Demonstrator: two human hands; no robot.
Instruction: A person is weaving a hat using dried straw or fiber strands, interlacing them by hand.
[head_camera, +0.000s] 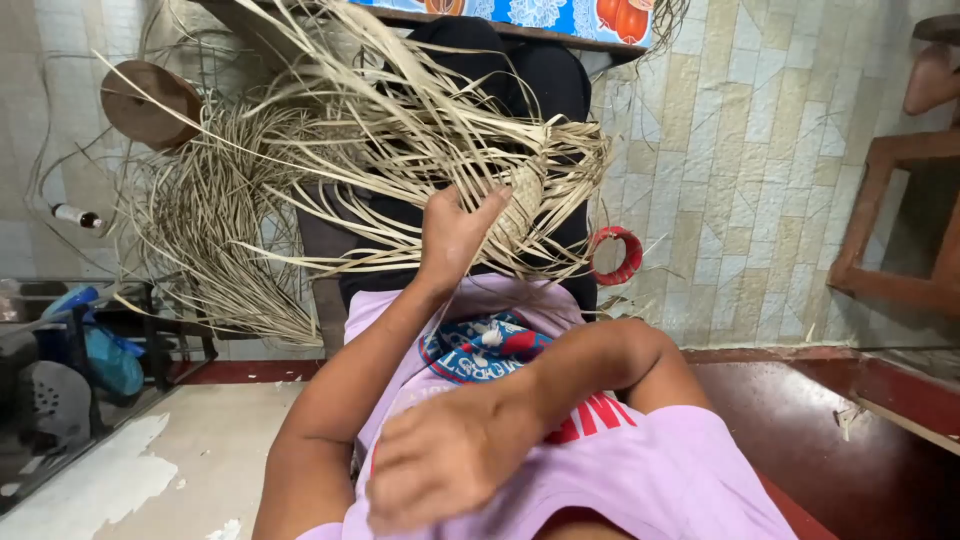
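My left hand (452, 232) reaches forward and grips a small woven piece of pale dried leaf strips (522, 205) over my lap. Long loose strips (330, 130) fan out from the woven part to the left and upward, and a larger bundle (210, 240) hangs down at the left. My right hand (440, 462) is drawn back close to my chest, over my pink shirt (640, 470). It is blurred, its fingers loosely curled, and nothing shows in it.
A red ring (617, 255) lies on the tiled floor right of the weaving. A round brown wooden disc (150, 100) and a small bottle (78, 215) are at the left. Wooden furniture (900, 220) stands at the right, a rack with blue items (100, 360) at the lower left.
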